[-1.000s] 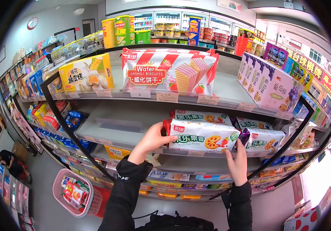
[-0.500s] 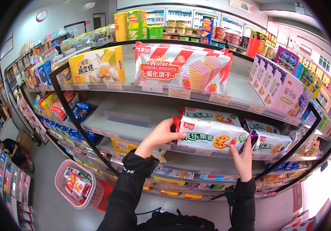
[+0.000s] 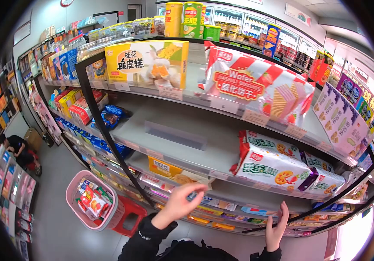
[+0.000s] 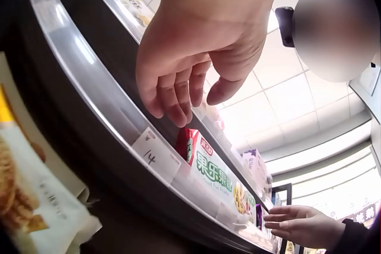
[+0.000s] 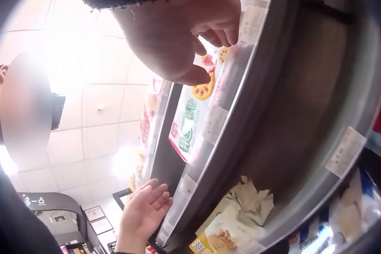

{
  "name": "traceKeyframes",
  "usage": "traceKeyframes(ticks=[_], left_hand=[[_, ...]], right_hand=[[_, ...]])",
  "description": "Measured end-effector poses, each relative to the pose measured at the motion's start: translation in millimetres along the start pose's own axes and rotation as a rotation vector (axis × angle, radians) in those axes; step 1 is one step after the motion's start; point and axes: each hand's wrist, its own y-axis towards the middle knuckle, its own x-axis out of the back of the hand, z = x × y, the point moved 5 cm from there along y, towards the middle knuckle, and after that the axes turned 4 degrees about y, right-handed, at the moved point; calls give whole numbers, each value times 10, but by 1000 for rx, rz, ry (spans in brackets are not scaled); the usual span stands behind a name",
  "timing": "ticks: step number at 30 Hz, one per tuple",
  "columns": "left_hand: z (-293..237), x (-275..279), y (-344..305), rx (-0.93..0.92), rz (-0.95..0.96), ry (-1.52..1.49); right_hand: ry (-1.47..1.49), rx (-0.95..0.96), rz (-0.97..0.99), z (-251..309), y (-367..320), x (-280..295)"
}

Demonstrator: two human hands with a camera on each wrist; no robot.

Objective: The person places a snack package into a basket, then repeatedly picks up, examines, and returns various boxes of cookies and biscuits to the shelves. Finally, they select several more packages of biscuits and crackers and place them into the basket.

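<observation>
Two white biscuit packs with green lettering, the front one (image 3: 268, 168) and one behind it, sit on the second shelf, right of its middle, beside purple-ended packs (image 3: 326, 182). My left hand (image 3: 179, 205) is below and left of them, fingers loosely bent, holding nothing. Lower right of it, my right hand (image 3: 275, 229) has its fingers apart and is also empty. In the left wrist view the front pack (image 4: 215, 173) lies behind a price strip, beyond my left hand (image 4: 199, 45). The right wrist view shows my right hand (image 5: 184, 33) near the pack (image 5: 189, 117).
A red-striped wafer bag (image 3: 256, 85), a yellow box (image 3: 147, 65) and a grape-patterned box (image 3: 341, 119) stand on the top shelf. On the floor at lower left, a pink basket (image 3: 71, 191) of packets adjoins a red stool (image 3: 130, 215). A person (image 3: 19, 150) is at far left.
Both my hands have let go of the front white pack and moved down, away from the shelf. The head view has turned left, so the shelves appear farther right.
</observation>
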Motion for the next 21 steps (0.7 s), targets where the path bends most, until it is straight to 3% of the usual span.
traceKeyframes(ticks=[3, 8, 21], left_hand=[[430, 4, -226, 236, 109, -65], [892, 65, -472, 408, 182, -103], [1013, -74, -1027, 494, -30, -239]], right_hand=[[3, -114, 59, -118, -188, -228], [-52, -87, 120, 67, -269, -595], [68, -53, 324, 74, -376, -779]])
